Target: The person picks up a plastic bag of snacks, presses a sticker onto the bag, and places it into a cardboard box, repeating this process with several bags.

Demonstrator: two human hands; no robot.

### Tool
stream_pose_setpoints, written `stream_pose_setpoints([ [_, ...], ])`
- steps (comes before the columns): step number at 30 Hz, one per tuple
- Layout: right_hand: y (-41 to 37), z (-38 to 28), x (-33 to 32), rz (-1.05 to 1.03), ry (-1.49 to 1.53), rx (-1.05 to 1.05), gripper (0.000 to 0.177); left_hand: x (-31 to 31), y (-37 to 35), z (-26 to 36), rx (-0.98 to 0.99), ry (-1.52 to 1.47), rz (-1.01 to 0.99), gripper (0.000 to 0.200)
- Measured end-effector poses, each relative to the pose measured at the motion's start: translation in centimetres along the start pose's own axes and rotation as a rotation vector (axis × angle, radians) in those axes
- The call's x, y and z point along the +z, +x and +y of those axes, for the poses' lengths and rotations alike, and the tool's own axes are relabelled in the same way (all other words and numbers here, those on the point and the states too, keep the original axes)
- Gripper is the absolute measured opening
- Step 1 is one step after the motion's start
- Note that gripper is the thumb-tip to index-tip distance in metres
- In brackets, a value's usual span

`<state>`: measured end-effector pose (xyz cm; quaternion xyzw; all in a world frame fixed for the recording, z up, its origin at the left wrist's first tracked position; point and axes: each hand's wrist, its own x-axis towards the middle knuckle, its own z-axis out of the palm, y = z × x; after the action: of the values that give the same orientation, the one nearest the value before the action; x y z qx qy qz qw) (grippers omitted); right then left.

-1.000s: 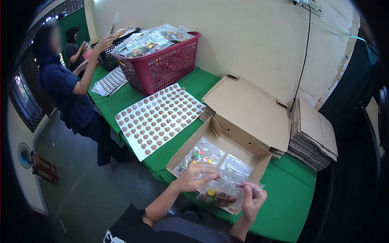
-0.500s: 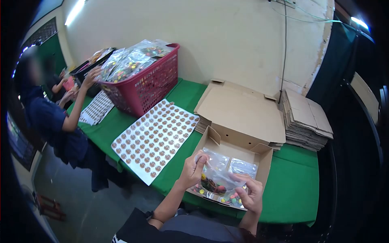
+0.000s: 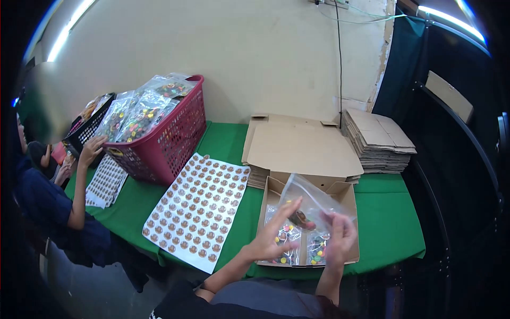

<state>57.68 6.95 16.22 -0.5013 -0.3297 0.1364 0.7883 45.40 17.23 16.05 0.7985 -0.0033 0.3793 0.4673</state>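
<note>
A clear plastic bag (image 3: 313, 199) with colourful round pieces and a brown label hangs tilted above an open cardboard box (image 3: 348, 202). My right hand (image 3: 341, 236) pinches the bag's right edge. Beside the bag's left part is my left hand (image 3: 276, 231), its fingers spread and thumb apart. Inside the box lie two more bags, one at the left (image 3: 287, 244) and one at the right (image 3: 317, 249), both with colourful pieces.
Left of the box lies a sheet of round stickers (image 3: 196, 207). A red basket (image 3: 175, 127) full of bags stands behind it. Flattened cardboard (image 3: 303, 143) and a cardboard stack (image 3: 377, 138) lie at the back. A person (image 3: 48, 212) touches the basket.
My left hand has let go of the bag and opened. The bag is now lifted and tilted, its clear top upward. The view has shifted, and the other person's hand rests at the basket's rim.
</note>
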Motion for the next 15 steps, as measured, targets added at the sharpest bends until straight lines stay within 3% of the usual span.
stream_pose_setpoints([
  [2,-2.1,-1.0,1.3,-0.273,-0.131,-0.003,0.029,0.6,-0.3,0.4,0.064,-0.02,0.039,0.066],
  [4,-2.7,-1.2,3.6,-0.411,-0.149,-0.295,0.035,1.5,-0.7,0.1,0.125,-0.045,0.076,0.064],
  [6,-3.3,-0.8,3.5,-0.426,-0.165,-0.29,0.034,2.8,-1.6,-0.4,-0.098,-0.501,0.317,0.05],
  [8,-3.7,-0.2,2.8,-0.443,-0.185,-0.272,0.034,1.8,-2.5,-0.9,-0.151,-0.417,0.343,0.039],
  [10,-3.6,0.0,1.7,0.082,-0.319,-0.261,0.035,0.9,-2.9,-0.1,-0.323,-0.469,0.3,0.036],
  [12,-2.2,-0.7,0.8,0.271,-0.167,-0.295,0.041,-0.3,-2.9,0.7,-0.34,-0.532,0.233,0.034],
  [13,-1.7,-1.1,-0.2,0.272,-0.18,-0.293,0.041,-1.1,-2.9,1.1,-0.372,-0.563,0.055,0.033],
  [14,-1.2,-1.5,-1.5,0.059,-0.141,-0.214,0.047,-1.4,-2.8,1.3,-0.401,-0.591,-0.124,0.031],
  [15,-1.0,-1.8,-2.3,-0.152,-0.098,-0.132,0.053,-1.2,-2.8,1.3,-0.301,-0.545,-0.145,0.028],
])
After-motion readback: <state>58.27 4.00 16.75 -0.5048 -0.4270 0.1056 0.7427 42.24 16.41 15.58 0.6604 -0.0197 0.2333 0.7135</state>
